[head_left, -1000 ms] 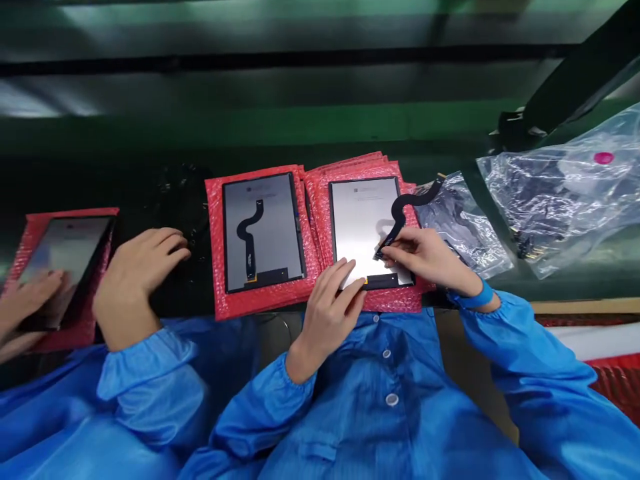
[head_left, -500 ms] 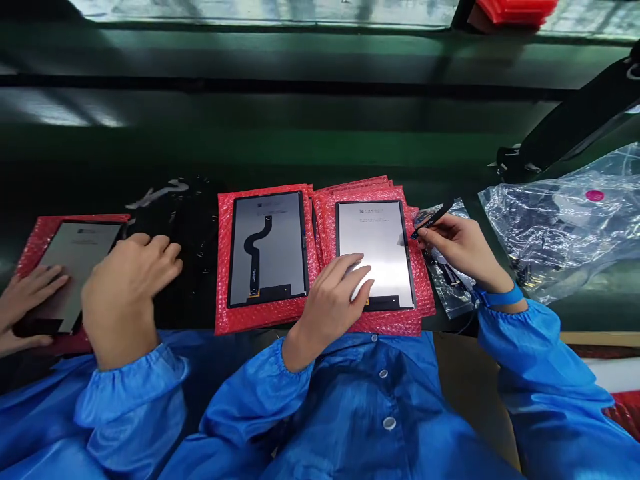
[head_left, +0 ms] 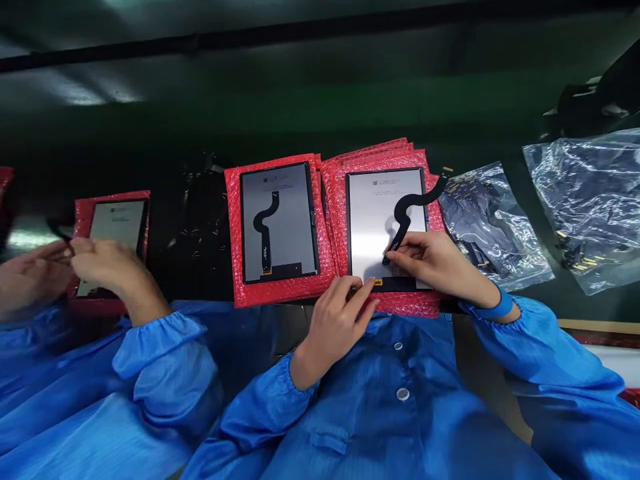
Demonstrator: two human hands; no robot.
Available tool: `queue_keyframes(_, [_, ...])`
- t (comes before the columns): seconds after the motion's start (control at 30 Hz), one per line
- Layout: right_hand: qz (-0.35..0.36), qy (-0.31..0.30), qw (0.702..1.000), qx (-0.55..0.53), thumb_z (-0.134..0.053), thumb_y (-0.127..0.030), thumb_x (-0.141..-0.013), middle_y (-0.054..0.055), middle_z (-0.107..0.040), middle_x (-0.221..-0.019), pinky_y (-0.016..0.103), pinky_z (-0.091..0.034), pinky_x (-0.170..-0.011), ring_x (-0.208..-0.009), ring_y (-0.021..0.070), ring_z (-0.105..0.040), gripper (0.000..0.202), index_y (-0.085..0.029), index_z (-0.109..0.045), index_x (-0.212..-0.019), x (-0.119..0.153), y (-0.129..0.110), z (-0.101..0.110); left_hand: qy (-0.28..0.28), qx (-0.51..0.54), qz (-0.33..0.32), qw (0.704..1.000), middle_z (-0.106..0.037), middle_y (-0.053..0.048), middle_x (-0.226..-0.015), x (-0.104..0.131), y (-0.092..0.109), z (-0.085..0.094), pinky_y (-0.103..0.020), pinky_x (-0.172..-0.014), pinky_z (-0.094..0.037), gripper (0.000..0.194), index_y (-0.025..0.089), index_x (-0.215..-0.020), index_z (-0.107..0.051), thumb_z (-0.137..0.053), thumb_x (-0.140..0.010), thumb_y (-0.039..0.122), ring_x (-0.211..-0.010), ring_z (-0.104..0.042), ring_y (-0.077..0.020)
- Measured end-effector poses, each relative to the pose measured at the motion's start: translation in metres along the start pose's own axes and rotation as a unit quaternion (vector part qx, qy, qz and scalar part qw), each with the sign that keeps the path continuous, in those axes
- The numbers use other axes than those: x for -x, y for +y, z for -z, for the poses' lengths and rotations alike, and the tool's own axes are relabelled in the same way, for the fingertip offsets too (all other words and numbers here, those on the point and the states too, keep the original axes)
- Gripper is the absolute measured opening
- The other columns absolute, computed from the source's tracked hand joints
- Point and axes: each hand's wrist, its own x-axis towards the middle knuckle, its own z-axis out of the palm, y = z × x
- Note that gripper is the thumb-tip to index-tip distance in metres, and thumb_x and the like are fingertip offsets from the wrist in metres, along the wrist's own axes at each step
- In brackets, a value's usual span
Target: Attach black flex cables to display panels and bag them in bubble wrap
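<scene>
Dark green worktop, near edge: stack of red bubble-wrap sleeves. On top: display panel, face down. Left hand pressing panel's near edge, fingers extended. Right hand pinching lower end of black flex cable against panel; upper end overhanging right edge.

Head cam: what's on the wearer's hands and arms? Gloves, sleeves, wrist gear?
No gloves: both the left hand and the right hand are bare. Each arm wears a shiny blue smock sleeve gathered by an elastic cuff at the wrist. A plain blue wristband sits at the right wrist. The smock front has round snap buttons.
</scene>
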Motion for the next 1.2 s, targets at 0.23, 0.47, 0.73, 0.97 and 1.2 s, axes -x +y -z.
queue_keyframes(0.23, [-0.015,-0.042,0.998,0.045,-0.07,-0.031,-0.09,0.003,-0.074,-0.066,0.029,-0.049,-0.053,-0.057,0.0176,-0.067,0.021,-0.021,-0.066,-0.071,0.003,-0.013,-0.014,-0.021,0.0,0.025,0.999,-0.066,-0.008,-0.099,0.007,-0.001,-0.011,-0.033,-0.079,-0.06,0.024,0.019,-0.122,-0.07,-0.055,-0.104,0.018,-0.092,-0.066,-0.0204])
queue_keyframes(0.47, [-0.024,-0.044,0.995,0.083,-0.07,-0.029,-0.087,0.002,-0.073,-0.063,0.029,-0.046,-0.054,-0.056,0.0168,-0.064,0.024,-0.021,-0.065,-0.065,0.003,-0.013,-0.012,0.027,0.02,0.005,0.999,-0.067,-0.007,-0.097,0.009,-0.006,-0.021,-0.031,-0.077,-0.057,0.022,0.018,-0.121,-0.072,-0.061,-0.102,0.016,-0.085,-0.063,-0.0179])
queue_keyframes(0.73, [-0.049,-0.065,0.99,0.119,-0.073,-0.028,-0.087,0.002,-0.071,-0.062,0.029,-0.044,-0.058,-0.057,0.0162,-0.063,0.025,-0.019,-0.066,-0.065,0.001,-0.021,-0.01,0.085,0.023,-0.003,0.996,-0.066,-0.005,-0.095,0.009,-0.002,-0.027,-0.029,-0.073,-0.056,0.017,0.017,-0.114,-0.073,-0.064,-0.1,0.015,-0.08,-0.06,-0.0156])
queue_keyframes(0.97, [-0.043,-0.059,0.987,0.143,-0.07,-0.027,-0.087,0.002,-0.071,-0.063,0.028,-0.042,-0.057,-0.056,0.0149,-0.06,0.024,-0.018,-0.067,-0.065,0.002,-0.023,-0.01,0.097,0.018,-0.009,0.995,-0.065,-0.005,-0.093,0.008,-0.001,-0.028,-0.027,-0.071,-0.055,0.015,0.016,-0.113,-0.072,-0.064,-0.101,0.016,-0.078,-0.058,-0.0145])
queue_keyframes(1.2, [-0.038,-0.075,0.982,0.168,-0.066,-0.028,-0.088,0.002,-0.071,-0.063,0.028,-0.041,-0.057,-0.056,0.0146,-0.059,0.024,-0.019,-0.066,-0.066,0.0,-0.024,-0.01,0.105,0.024,-0.007,0.994,-0.064,-0.004,-0.093,0.008,-0.001,-0.029,-0.026,-0.071,-0.055,0.015,0.017,-0.113,-0.072,-0.064,-0.101,0.015,-0.077,-0.057,-0.0136])
